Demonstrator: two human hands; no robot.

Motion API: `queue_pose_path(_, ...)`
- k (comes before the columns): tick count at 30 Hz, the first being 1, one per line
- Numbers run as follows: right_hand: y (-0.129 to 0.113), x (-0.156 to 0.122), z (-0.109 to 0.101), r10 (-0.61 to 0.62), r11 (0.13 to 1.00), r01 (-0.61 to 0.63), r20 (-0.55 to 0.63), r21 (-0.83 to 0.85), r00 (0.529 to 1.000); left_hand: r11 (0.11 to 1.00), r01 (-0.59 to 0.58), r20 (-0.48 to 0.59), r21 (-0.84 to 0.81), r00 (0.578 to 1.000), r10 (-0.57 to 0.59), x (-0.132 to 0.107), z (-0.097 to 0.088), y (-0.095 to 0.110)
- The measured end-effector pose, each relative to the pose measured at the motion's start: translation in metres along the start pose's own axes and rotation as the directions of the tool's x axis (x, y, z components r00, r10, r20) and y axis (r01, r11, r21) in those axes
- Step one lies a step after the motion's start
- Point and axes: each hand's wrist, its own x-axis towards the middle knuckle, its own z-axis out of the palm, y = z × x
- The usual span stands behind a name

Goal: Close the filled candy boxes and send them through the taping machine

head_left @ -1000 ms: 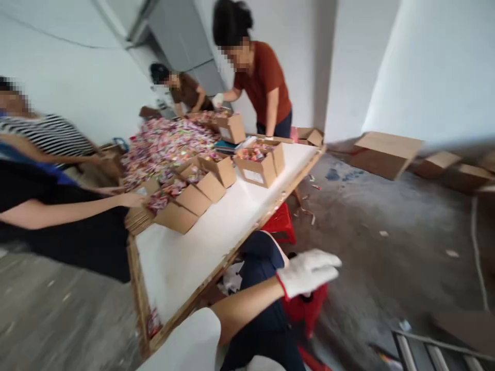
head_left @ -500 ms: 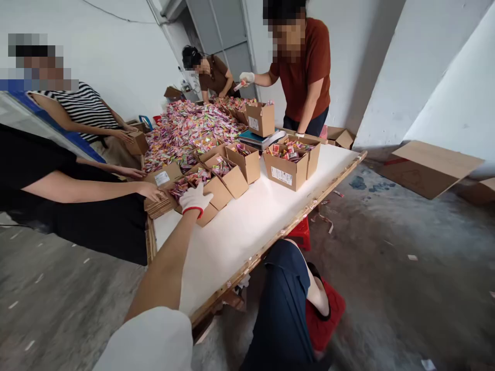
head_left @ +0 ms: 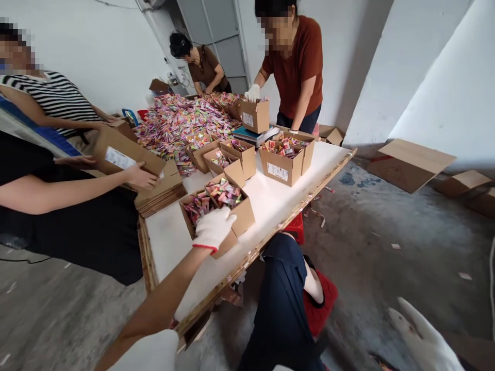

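Note:
My left hand [head_left: 215, 226], in a white glove with a red cuff, grips the near edge of a cardboard box [head_left: 225, 246] filled with small colourful packets. A second filled box [head_left: 245, 217] sits against it, and the fingers reach to where the two meet. The fingertips are partly hidden among the packets and cardboard. Low at the right edge of view, my right hand [head_left: 421, 330], also gloved, hangs above the floor, thumb and fingers apart, holding nothing.
More filled boxes [head_left: 281, 166] stand on the white table [head_left: 270, 206], with a heap of packets [head_left: 185, 123] behind. At left a person holds a box [head_left: 127, 154] over stacked flat cardboard [head_left: 162, 196]. Others work beyond. A red stool [head_left: 320, 301] is below.
My left hand and two filled boxes have come nearer, away from the row. My right hand has entered view. The person at left has lifted a box; the far worker's hand has lowered to a box.

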Motion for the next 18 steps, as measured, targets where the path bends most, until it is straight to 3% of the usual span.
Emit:
queue_pose_path(3, -0.063, 0.009, 0.021, -0.049, 0.998, 0.045, 0.086, 0.046, 0.995, 0.997, -0.082, -0.026, 0.015, 0.996, 0.082, -0.045, 0.014, 0.024)
queue_pose_path(6, -0.151, 0.007, 0.053, -0.292, 0.943, 0.268, 0.103, 0.198, 0.951, 0.993, -0.118, -0.077, 0.026, 0.990, 0.119, -0.062, 0.021, 0.034)
queue_pose_path(8, -0.214, -0.002, 0.078, -0.508, 0.833, 0.468, 0.071, 0.296, 0.859, 0.990, -0.138, -0.101, 0.017, 0.985, 0.139, -0.064, 0.020, 0.034)
queue_pose_path(10, -0.277, -0.012, 0.100, -0.681, 0.711, 0.650, 0.031, 0.269, 0.732, 0.986, -0.166, -0.128, -0.035, 0.979, 0.160, -0.066, 0.014, 0.029)
queue_pose_path(12, -0.331, -0.018, 0.119, -0.791, 0.607, 0.774, 0.047, 0.181, 0.610, 0.972, -0.196, -0.245, -0.127, 0.956, 0.160, -0.075, 0.006, 0.023)
queue_pose_path(13, -0.354, -0.017, 0.127, -0.813, 0.581, 0.802, 0.080, 0.135, 0.576, 0.958, -0.212, -0.340, -0.192, 0.930, 0.138, -0.084, 0.003, 0.021)
queue_pose_path(15, -0.384, -0.007, 0.139, -0.795, 0.603, 0.793, 0.147, 0.091, 0.588, 0.881, -0.300, -0.519, -0.365, 0.852, 0.075, -0.105, 0.008, 0.021)
queue_pose_path(16, -0.391, 0.001, 0.144, -0.774, 0.631, 0.767, 0.172, 0.120, 0.609, 0.804, -0.366, -0.551, -0.469, 0.833, 0.058, -0.116, 0.016, 0.024)
queue_pose_path(17, -0.394, 0.012, 0.148, -0.754, 0.657, 0.729, 0.190, 0.194, 0.629, 0.691, -0.422, -0.539, -0.587, 0.840, 0.055, -0.125, 0.027, 0.029)
queue_pose_path(18, -0.393, 0.023, 0.152, -0.738, 0.672, 0.674, 0.204, 0.307, 0.643, 0.558, -0.449, -0.474, -0.698, 0.874, 0.110, -0.133, 0.042, 0.036)
